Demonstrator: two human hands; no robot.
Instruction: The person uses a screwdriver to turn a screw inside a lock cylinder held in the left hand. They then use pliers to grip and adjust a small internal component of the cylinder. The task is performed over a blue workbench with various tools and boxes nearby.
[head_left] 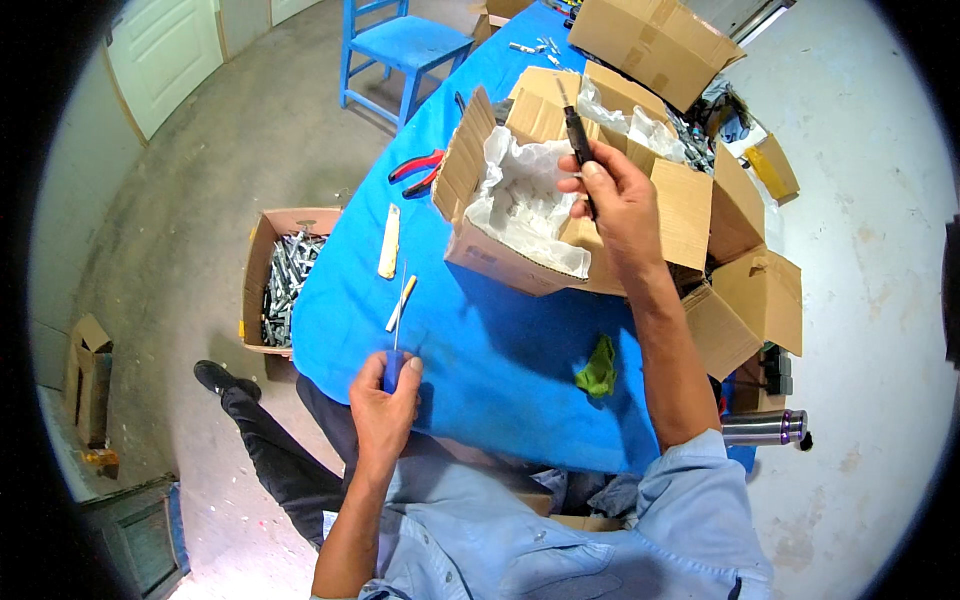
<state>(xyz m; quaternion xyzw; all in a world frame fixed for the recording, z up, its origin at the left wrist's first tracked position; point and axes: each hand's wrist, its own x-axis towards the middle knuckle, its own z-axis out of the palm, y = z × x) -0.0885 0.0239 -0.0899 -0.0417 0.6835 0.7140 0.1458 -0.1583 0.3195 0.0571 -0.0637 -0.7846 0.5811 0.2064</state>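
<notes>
One blue-handled, thin-shafted tool [393,372] is up close in the left hand [383,408], low by the edge of the blue cloth [490,350], fingers wrapped round the grip and covering much of it, the shaft aimed away and crossing in front of a white-and-yellow stick [408,289]. Farther out, the right hand [622,195] is raised, thumb and fingers pinching a black pen-like tool [577,138], its lower end partly covered, its slim tip hard to read, while behind it the white-lined carton's [492,258] contents blur into pale shapes.
</notes>
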